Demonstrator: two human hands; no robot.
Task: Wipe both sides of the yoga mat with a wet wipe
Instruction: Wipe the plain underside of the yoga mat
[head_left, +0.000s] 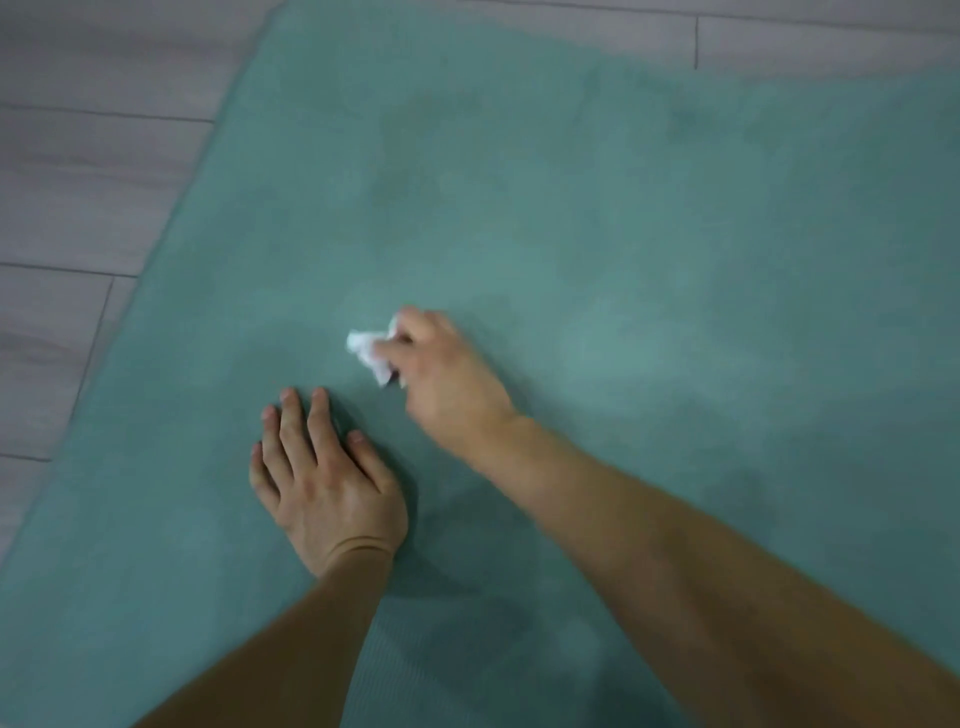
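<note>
Head view: the soft, bendy green foam yoga mat (623, 234) lies flat on the grey wood floor (78, 171), the left hand (324, 483) presses it flat-fingered, and the right hand (447, 379) pinches the light, crumpled white wet wipe (370, 351), best held bunched.

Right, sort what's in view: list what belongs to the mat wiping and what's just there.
In the job:
mat, teal, spread flat
wipe, white, crumpled
right hand, gripping the wipe on the mat
left hand, pressed flat on the mat

Just there:
floor, grey planks under and around the mat
</note>
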